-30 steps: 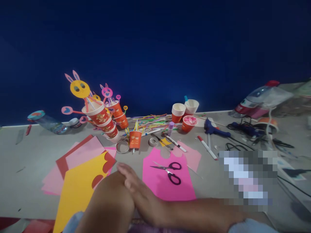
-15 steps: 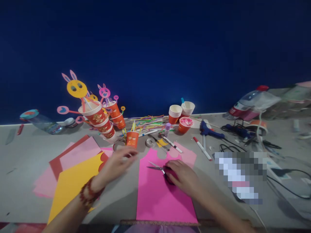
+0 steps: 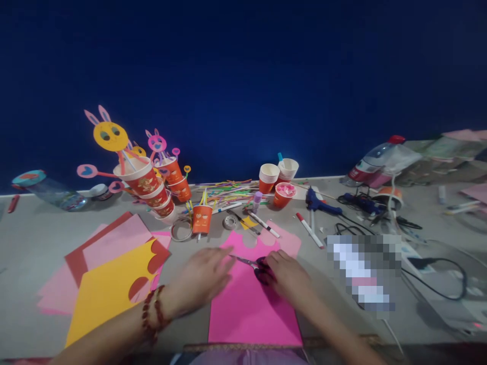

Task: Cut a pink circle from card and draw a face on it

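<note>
A bright pink paper sheet [image 3: 251, 309] lies on the grey table in front of me. On it rest black-handled scissors [image 3: 255, 264]. My right hand [image 3: 287, 276] covers the scissors' handles, its fingers curled over them. My left hand [image 3: 203, 276] lies with fingers stretched out at the sheet's left edge, close to the scissors' blades. A beaded bracelet [image 3: 152, 317] circles my left wrist.
Yellow, red and pink sheets [image 3: 110, 274] lie to the left. Behind stand paper-cup bunny crafts [image 3: 142, 175], an orange cup [image 3: 202, 219], stacked cups [image 3: 268, 177], coloured straws [image 3: 228, 191], markers [image 3: 310, 230], a glue gun [image 3: 321, 203], cables and a bottle [image 3: 376, 157].
My left hand moved right from beside the orange cup to the pink sheet's edge. My right hand stayed on the scissors. A second ago both arms lay crossed near me.
</note>
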`<state>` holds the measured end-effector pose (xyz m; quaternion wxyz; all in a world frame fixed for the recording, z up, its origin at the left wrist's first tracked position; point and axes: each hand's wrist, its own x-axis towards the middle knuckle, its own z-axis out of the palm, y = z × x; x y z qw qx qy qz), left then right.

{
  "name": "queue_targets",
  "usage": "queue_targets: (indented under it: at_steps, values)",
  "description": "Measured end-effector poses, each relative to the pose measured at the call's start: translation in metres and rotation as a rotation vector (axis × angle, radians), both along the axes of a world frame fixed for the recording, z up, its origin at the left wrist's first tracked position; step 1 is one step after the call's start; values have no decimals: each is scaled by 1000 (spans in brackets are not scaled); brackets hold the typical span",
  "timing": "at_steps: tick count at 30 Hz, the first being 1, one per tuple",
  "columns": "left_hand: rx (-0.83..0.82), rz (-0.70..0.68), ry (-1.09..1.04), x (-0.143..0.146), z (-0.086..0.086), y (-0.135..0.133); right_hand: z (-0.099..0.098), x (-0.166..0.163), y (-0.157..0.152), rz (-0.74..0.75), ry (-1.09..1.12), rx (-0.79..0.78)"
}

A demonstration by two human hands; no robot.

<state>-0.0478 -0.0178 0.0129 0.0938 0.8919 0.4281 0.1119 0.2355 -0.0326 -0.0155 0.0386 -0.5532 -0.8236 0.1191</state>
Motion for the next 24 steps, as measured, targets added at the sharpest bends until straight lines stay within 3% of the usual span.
queue_targets:
  at_steps: [4,7,12,15,19,21,24]
  values:
    - [-119,170,42,9,-17,21,6,-1,1,-77,-15,-51]
    - [-305,287,-111,11,-24,32,10,-2,3,-119,14,-97]
    - [-512,291,-305,10,-34,45,9,9,5,-170,188,-182]
    - [-557,228,-409,13,-39,45,2,20,5,-182,453,-326]
    - [-554,218,-579,11,-40,40,2,39,2,-202,1032,-563]
    - [-543,252,-665,3,-38,41,7,51,3,-267,1263,-517]
    - [-545,304,-779,-11,-36,45,13,69,7,-390,1413,-264]
